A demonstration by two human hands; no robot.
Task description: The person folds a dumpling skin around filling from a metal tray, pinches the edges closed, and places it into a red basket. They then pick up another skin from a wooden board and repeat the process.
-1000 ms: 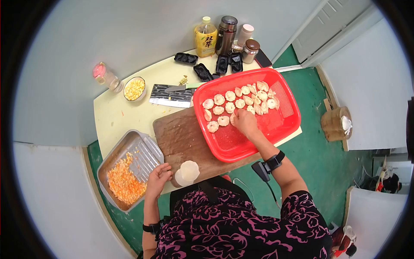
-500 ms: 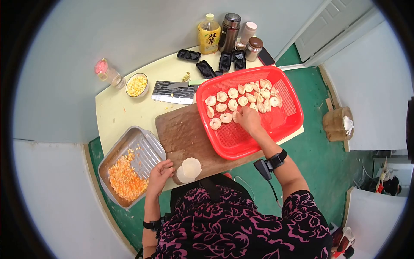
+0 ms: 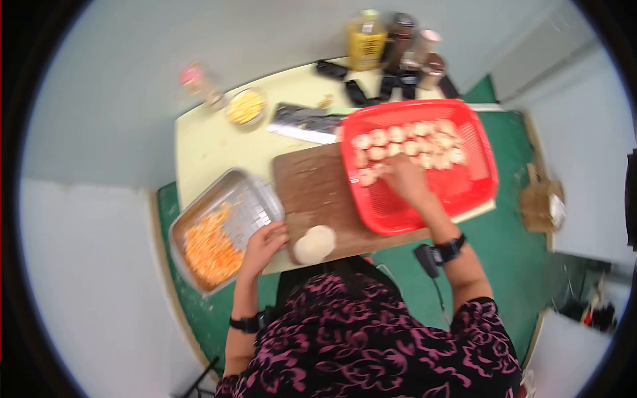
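Observation:
My right hand (image 3: 406,178) reaches into the red plastic basket (image 3: 371,215), fingertips pinched at a dumpling in the nearest row; blur and the hand itself partly hide it. Several pleated dumplings (image 3: 411,147) lie in rows there. My left hand (image 3: 264,247), fingers loosely bent and apart, rests between the metal pan and the wooden board, holding nothing that I can see. Close to its right, round pale dough wrappers (image 3: 315,244) overlap on the wooden board (image 3: 312,192). Orange-and-white chopped filling (image 3: 211,249) covers part of the metal pan (image 3: 255,205).
Behind the board lie a cleaver (image 3: 302,124) and a green-handled knife (image 3: 340,111). A bowl of yellow bits (image 3: 246,107) and a pink-lidded jar (image 3: 199,83) stand at the back left. A yellow bottle (image 3: 366,43), other containers and black trays (image 3: 358,93) line the back.
The whole view has shifted, so the table appears farther right and slightly higher, and it is blurrier. My right hand stays at the near dumpling row; my left stays between pan and board.

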